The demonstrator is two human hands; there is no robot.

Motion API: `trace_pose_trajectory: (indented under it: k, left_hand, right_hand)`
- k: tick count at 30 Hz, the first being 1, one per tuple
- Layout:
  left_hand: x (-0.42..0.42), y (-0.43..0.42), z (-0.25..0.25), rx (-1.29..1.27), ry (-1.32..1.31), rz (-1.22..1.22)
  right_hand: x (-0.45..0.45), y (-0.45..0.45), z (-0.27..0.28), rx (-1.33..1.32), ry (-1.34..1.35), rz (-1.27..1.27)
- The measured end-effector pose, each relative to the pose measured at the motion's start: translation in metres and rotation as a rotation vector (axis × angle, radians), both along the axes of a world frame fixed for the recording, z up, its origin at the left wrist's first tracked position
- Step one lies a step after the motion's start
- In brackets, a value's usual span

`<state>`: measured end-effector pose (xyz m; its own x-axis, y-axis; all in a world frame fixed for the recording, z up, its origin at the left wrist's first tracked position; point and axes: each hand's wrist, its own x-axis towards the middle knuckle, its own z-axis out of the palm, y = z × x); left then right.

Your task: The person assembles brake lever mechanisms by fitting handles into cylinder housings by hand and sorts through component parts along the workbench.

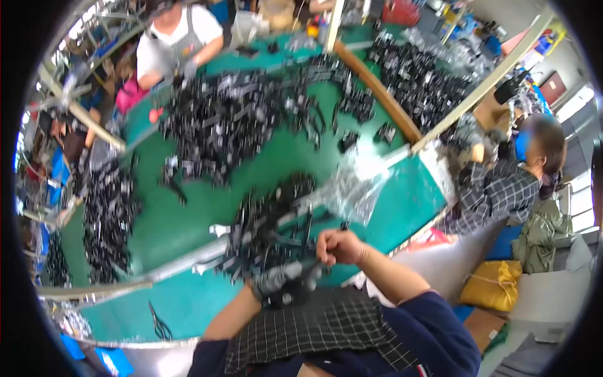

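Observation:
My left hand (276, 279), in a grey glove, is closed around a black part (287, 298) low in front of my checked apron. The exact shape of that part is blurred. Just to its right my bare right hand (339, 246) has its fingers curled in a pinch; what lies between them is too small to make out. A small dark tip (345, 225) shows right above its knuckles. Beyond both hands spreads a heap of black plastic parts (267, 229) on the green table (188, 229), with some pale pieces among them.
A larger pile of black parts (220, 119) covers the far table. Clear plastic bags (355, 188) lie right of centre. Black-handled scissors (160, 325) rest near the front left edge. A wooden divider (380, 91) crosses the table. Co-workers sit at the right and far left.

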<state>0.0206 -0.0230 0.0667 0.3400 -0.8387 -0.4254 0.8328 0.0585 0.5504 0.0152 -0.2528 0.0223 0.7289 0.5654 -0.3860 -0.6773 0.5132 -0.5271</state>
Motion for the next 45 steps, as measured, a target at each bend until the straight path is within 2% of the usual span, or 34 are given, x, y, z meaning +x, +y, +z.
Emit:
trace_pose_trajectory:
  k: [1,3,4,6,7,9,10,12,16,21,24,25,28,32,37,39,41,43,44,45]
  left_hand:
    - [0.003,0.004,-0.007,0.059,-0.006,-0.075]
    - [0.014,0.014,-0.020,0.161,-0.060,-0.144]
    - [0.019,0.016,-0.020,0.199,-0.104,-0.141]
    - [0.022,0.023,-0.018,0.178,-0.057,-0.116]
    - [0.018,0.028,-0.018,0.171,0.010,-0.079]
    - [0.020,0.030,-0.020,0.168,0.083,-0.045]
    - [0.021,0.030,-0.021,0.173,0.068,-0.026]
    - [0.019,0.034,-0.023,0.195,0.040,0.015]
    - [0.021,0.027,-0.035,0.161,0.077,0.110]
    - [0.027,0.016,-0.034,0.234,0.083,0.051]
    - [0.027,0.006,-0.035,0.263,-0.272,0.093]
    - [0.026,0.005,-0.036,0.255,-0.286,0.098]
    - [0.016,0.012,-0.040,0.287,-0.119,0.065]
    - [0.005,0.018,-0.034,0.362,-0.144,0.119]
    - [-0.006,0.017,-0.025,0.408,-0.221,0.181]
    - [-0.009,0.013,-0.024,0.389,-0.263,0.188]
    - [-0.010,0.008,-0.023,0.389,-0.265,0.181]
    - [-0.006,-0.003,-0.022,0.296,-0.227,0.164]
    - [-0.009,-0.005,-0.024,0.250,-0.203,0.150]
    - [-0.013,-0.005,-0.028,0.256,-0.192,0.122]
  right_hand:
    - [0.005,-0.001,0.012,-0.102,0.027,0.019]
    - [0.004,-0.004,0.015,-0.132,-0.006,-0.073]
    - [0.006,-0.016,-0.006,-0.141,-0.031,-0.090]
    - [0.011,-0.050,-0.069,-1.262,-0.332,0.228]
    - [0.007,-0.056,-0.098,-1.262,-0.314,0.236]
    - [0.008,-0.062,-0.120,-2.068,-0.429,0.086]
    - [0.011,-0.063,-0.123,-2.062,-0.420,0.098]
    - [0.035,-0.054,-0.104,-2.140,-0.421,-0.122]
    - [0.062,-0.050,-0.108,-2.093,-0.354,-0.122]
    - [0.052,-0.057,-0.135,-2.029,-0.376,-0.181]
    - [0.049,-0.060,-0.134,-2.094,-0.511,-0.227]
    - [0.048,-0.060,-0.131,-2.101,-0.524,-0.240]
    - [0.049,-0.054,-0.119,-2.107,-0.367,-0.084]
    - [0.028,-0.053,-0.113,-2.063,-0.373,-0.081]
    - [0.008,-0.045,-0.096,-2.048,-0.442,-0.241]
    - [0.003,-0.035,-0.080,-1.622,-0.563,-0.294]
    - [-0.011,-0.005,-0.025,-1.221,-0.485,-0.284]
    - [-0.031,0.023,0.002,-0.982,-0.558,-0.339]
    - [-0.038,0.029,0.002,-0.982,-0.524,-0.347]
    - [-0.038,0.028,0.004,-1.036,-0.731,-0.413]
